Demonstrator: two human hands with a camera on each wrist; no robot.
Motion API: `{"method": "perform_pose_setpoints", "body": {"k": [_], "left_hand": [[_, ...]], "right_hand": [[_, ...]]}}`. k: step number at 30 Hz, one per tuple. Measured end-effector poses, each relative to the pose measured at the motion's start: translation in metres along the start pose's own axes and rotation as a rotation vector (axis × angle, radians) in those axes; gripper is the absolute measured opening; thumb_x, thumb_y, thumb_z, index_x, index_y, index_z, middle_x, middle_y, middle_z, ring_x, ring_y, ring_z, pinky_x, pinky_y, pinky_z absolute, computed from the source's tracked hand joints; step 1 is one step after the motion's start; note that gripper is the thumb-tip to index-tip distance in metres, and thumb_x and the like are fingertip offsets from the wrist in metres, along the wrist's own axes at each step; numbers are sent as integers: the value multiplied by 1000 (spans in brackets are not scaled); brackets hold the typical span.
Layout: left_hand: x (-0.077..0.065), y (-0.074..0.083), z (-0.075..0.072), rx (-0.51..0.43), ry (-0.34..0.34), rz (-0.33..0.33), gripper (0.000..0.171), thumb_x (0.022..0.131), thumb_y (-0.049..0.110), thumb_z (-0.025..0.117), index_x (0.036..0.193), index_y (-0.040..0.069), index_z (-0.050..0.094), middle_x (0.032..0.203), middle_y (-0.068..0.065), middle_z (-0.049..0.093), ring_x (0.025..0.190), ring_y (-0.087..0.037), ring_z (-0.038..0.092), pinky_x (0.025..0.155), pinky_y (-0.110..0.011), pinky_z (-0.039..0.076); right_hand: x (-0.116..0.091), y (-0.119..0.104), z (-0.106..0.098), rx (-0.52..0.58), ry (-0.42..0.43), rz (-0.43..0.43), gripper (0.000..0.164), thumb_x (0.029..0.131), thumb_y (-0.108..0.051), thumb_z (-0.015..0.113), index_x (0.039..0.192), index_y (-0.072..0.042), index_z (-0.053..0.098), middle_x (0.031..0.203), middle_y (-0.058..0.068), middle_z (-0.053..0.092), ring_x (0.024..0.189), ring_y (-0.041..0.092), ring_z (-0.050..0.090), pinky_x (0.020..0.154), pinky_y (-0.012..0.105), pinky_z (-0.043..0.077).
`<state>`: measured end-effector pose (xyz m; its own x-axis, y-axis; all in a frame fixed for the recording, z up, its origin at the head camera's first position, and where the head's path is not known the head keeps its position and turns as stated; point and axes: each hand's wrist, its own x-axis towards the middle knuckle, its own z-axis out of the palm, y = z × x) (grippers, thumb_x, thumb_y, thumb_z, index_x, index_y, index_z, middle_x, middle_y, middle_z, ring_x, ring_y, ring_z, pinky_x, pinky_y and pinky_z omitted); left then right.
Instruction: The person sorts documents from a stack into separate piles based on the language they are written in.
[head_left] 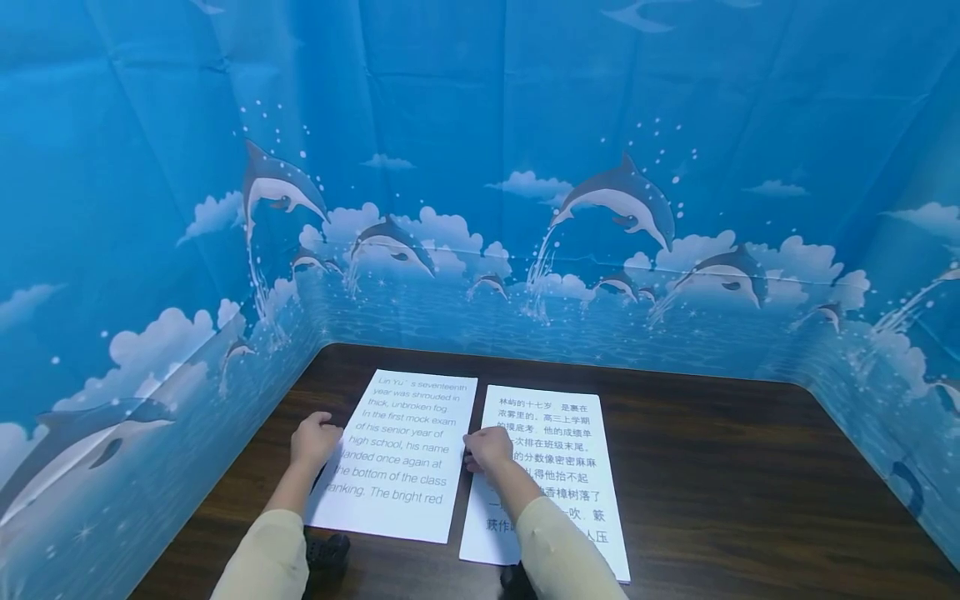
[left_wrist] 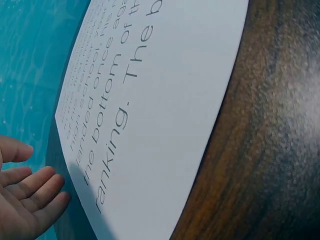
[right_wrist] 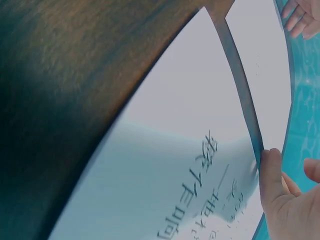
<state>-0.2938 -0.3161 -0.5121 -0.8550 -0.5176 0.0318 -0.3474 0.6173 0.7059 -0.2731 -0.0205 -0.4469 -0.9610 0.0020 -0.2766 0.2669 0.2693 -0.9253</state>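
Note:
A white sheet printed in English (head_left: 393,454) lies flat on the dark wooden table (head_left: 735,467). To its right lies a white sheet with Chinese text (head_left: 558,454), a narrow gap between them. My left hand (head_left: 315,440) is at the English sheet's left edge; the left wrist view shows its fingers loosely bent with nothing in them. Over the gap, my right hand (head_left: 489,450) has its fingertips at the English sheet's right edge, and the hand and forearm cover part of the Chinese text. In the right wrist view, a fairly straight finger (right_wrist: 271,175) reaches the gap between the sheets.
A blue cloth backdrop (head_left: 465,167) with dolphins and clouds rises behind the table and along both sides. A small dark object (head_left: 327,552) shows beside the left sleeve (head_left: 266,554), below the English sheet. Bare wood extends right of the sheets.

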Motion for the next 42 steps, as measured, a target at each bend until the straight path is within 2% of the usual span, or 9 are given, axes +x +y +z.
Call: {"method": "perform_pose_setpoints", "body": {"k": [8,18,24,25,28,32,36,38,42], "left_hand": [[10,-1,7,-28,48,45,52,85,21,48,130,1,31,114,-23,47,101,-39,45,81,-51,37],[19,12,18,-65,-4,79,55,85,30,48,130,3,31,117,-22,45,105,-38,43,84,-51,35],[24,27,34,-91,-37,68,61,84,42,47,130,5,31,117,-20,46,104,-36,44,82,-50,38],[17,35,31,-122,-63,92,59,85,40,47,130,5,32,117,-19,46,104,-35,45,83,-48,38],[15,46,35,-115,-87,126,60,84,41,49,129,4,34,116,-20,47,103,-35,46,81,-46,40],[-7,80,27,-124,-131,107,60,83,37,53,126,0,36,115,-23,47,102,-37,47,68,-42,45],[-45,120,7,-198,-184,107,56,81,28,56,123,-5,38,113,-28,46,101,-39,46,75,-45,43],[-56,131,3,-213,-211,121,56,81,25,55,122,-7,37,113,-30,45,102,-40,45,83,-46,38],[-63,139,8,-241,-248,117,54,81,23,55,122,-7,37,112,-28,46,101,-38,46,84,-44,39]], "right_hand": [[4,0,-13,8,-26,-43,29,80,-19,58,97,4,57,82,10,55,70,21,58,57,30,50],[11,-5,-33,-4,16,-38,29,79,-22,59,95,2,57,83,10,56,73,23,58,59,31,50],[17,-9,-48,-23,72,-13,31,80,-24,59,97,1,56,83,10,56,73,23,58,61,31,48],[19,-9,-51,-20,76,-9,32,80,-25,59,98,1,56,84,10,56,75,26,58,61,30,48],[23,-10,-62,2,92,-22,33,80,-25,59,99,2,55,86,11,55,81,30,57,63,30,48],[25,-11,-77,32,112,-33,36,79,-23,59,102,5,54,89,14,56,86,31,56,67,34,48],[25,-11,-93,34,145,-19,37,80,-23,58,103,5,53,92,17,55,90,36,54,66,30,48],[26,-11,-99,39,165,-11,37,81,-23,58,104,5,52,94,18,55,91,39,53,65,28,48],[43,2,-114,38,203,-16,42,81,-25,58,109,6,50,97,20,54,87,35,55,57,28,47]]}}
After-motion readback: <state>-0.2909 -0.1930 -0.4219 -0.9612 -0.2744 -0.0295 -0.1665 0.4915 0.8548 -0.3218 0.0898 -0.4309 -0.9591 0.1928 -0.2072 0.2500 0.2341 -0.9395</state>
